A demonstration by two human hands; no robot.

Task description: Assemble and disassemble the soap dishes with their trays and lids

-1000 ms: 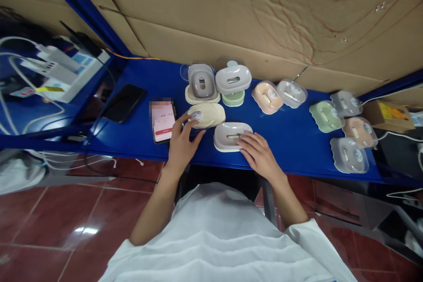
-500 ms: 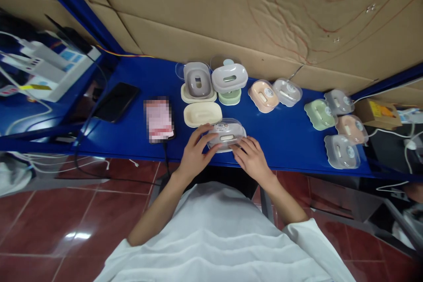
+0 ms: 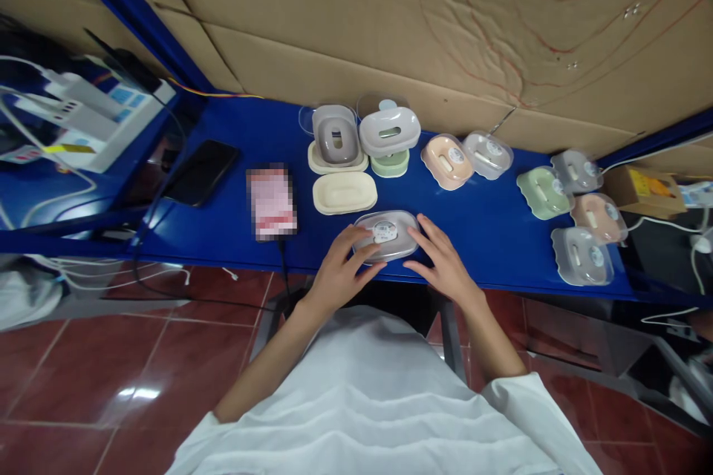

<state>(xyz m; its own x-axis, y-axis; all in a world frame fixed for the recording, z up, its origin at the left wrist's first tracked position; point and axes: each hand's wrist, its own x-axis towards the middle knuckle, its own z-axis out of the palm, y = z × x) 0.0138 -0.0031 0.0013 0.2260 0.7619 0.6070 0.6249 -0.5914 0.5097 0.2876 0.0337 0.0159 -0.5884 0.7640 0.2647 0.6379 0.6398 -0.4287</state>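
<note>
A clear, labelled lid is lying over the grey oval dish near the blue table's front edge. Fingers spread, the left hand is overlapping its left end, the right hand bordering its right; open room is extending rightward.

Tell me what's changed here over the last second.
The stickered clear lid went right and nearer the person with the left hand, from over the front cream tray to over the grey dish. The right hand stays by the dish's right end. That tray stayed put.
</note>
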